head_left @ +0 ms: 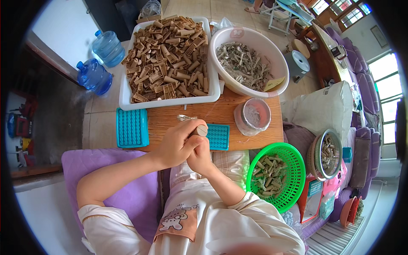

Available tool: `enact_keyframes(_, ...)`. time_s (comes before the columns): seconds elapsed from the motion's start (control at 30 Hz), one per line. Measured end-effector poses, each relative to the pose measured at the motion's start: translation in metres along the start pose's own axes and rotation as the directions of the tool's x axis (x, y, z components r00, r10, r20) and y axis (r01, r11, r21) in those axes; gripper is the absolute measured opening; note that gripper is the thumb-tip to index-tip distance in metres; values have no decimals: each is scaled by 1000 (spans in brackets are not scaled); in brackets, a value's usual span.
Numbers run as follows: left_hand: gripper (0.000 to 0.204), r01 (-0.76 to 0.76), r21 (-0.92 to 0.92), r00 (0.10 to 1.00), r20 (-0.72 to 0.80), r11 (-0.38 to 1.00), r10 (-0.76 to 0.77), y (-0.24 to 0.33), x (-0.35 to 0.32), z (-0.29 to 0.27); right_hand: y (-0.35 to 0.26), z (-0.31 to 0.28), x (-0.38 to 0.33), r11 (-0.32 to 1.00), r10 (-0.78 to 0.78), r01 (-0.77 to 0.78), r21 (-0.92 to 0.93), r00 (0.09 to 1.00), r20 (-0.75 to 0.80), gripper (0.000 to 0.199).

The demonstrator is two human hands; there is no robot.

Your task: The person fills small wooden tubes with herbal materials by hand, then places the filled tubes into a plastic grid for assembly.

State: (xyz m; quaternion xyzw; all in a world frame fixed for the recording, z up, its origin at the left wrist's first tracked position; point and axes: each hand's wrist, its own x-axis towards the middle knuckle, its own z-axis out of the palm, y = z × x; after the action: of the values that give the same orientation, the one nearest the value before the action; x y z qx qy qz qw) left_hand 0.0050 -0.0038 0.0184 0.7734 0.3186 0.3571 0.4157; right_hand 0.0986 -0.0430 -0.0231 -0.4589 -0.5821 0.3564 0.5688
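Over the front of the wooden table my left hand (172, 143) and my right hand (198, 156) are pressed together. Both have their fingers closed around a tan plastic tube-shaped casing (201, 130), whose round end with a line across it faces up. A bit of crinkled clear plastic and thin wire (185, 118) sticks out beyond my left hand's fingers. My fingers hide most of the casing. Just right of my hands lies a teal tray (219, 137) with rows of round studs or hollows. Another teal tray (132, 127) rests to the left.
A white tub (170, 103) heaped with tan half-shell casings stands at the back. Beside it are a white basin (278, 90) of wired, plastic-wrapped parts and a small plastic-lined tub (265, 114). A green basket (293, 180) holding tan tubes sits right, near a grey basket (312, 159).
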Motion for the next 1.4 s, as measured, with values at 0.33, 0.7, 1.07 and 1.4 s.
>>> enact_keyframes(0.33,46,-58,39,998,-4,998,58,1,-1,1,8,-2,-2,997,-66,66,-33,998,10,3)
enact_keyframes(0.7,42,-98,63,995,12,993,97,1,-3,1,-7,-8,2,998,-60,60,4,998,24,1)
enact_keyframes(1.07,36,-157,106,988,9,982,156,-3,-3,0,1,-9,6,992,-84,89,-88,995,51,3)
enact_keyframes(1.4,41,-137,31,989,64,990,135,-11,-5,1,14,-15,6,984,-116,129,-125,988,106,9)
